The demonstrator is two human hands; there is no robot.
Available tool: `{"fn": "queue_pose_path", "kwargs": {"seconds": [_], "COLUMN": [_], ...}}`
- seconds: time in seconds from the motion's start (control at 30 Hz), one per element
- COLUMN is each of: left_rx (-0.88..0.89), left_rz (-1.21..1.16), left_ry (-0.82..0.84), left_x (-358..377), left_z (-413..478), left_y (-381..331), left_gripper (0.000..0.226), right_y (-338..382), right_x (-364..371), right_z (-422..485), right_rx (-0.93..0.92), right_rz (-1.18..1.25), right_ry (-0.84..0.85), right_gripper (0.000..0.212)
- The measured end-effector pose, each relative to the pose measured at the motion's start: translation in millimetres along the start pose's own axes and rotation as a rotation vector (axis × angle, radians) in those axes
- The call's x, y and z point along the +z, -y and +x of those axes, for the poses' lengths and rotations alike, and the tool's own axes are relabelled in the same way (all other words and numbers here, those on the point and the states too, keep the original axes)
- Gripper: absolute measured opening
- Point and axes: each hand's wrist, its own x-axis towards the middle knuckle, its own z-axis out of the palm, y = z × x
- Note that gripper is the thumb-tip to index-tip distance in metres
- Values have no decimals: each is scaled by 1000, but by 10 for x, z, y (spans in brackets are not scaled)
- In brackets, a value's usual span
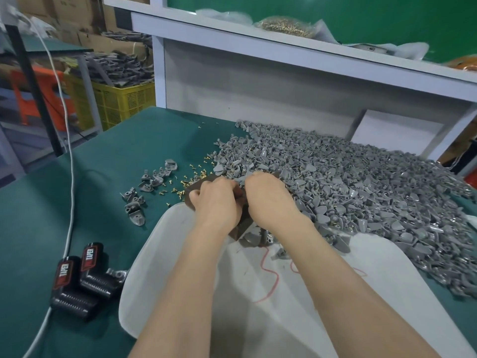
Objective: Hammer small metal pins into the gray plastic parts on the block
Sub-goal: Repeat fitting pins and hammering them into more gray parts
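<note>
A dark brown block (242,226) sits at the far end of a white tray (144,280), mostly hidden under both hands. My left hand (215,202) rests on the block with fingers curled around a gray plastic part. My right hand (268,200) lies beside it, fingers curled down onto the gray parts at the block's top; what it grips is hidden. Small brass pins (185,182) lie scattered on the green table just left of the block. A huge heap of gray plastic parts (361,187) spreads to the right. No hammer is visible.
A small cluster of gray parts (144,189) lies on the green table (77,202) to the left. Two black battery packs (80,282) and a white cable (69,177) sit at front left. A white shelf (284,47) runs behind, yellow crates (121,102) beyond the table's left edge.
</note>
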Motion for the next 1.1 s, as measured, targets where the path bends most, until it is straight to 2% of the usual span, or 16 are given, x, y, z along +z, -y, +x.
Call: {"fn": "queue_pose_path", "kwargs": {"seconds": [0.37,0.53,0.6,0.67,0.7,0.77,0.97,1.03,1.1], "left_rx": [-1,9,0,-11,-18,-31,-45,-47,-45], "left_rz": [-10,-84,-97,-108,-114,-115,-90,-95,-98], "left_ry": [13,-18,-17,-14,-16,-22,-35,-37,-35], "left_x": [-16,2,13,18,16,14,11,10,10], "left_z": [-1,-12,-12,-9,-6,-4,0,2,-1], "left_y": [-9,30,32,32,30,34,41,41,38], "left_gripper": [15,11,11,11,12,14,12,12,13], "right_y": [-6,-310,-472,-586,-606,-595,-623,-591,-533], "right_x": [9,93,117,169,201,256,154,111,103], "right_z": [23,-43,-148,-234,-264,-277,-302,-331,-331], "right_rx": [24,237,396,503,519,524,456,377,316], "right_rz": [13,525,565,370,307,315,488,536,479], "right_ry": [11,-41,-50,126,228,290,102,28,-32], "right_gripper": [20,19,25,37,36,26,17,27,40]}}
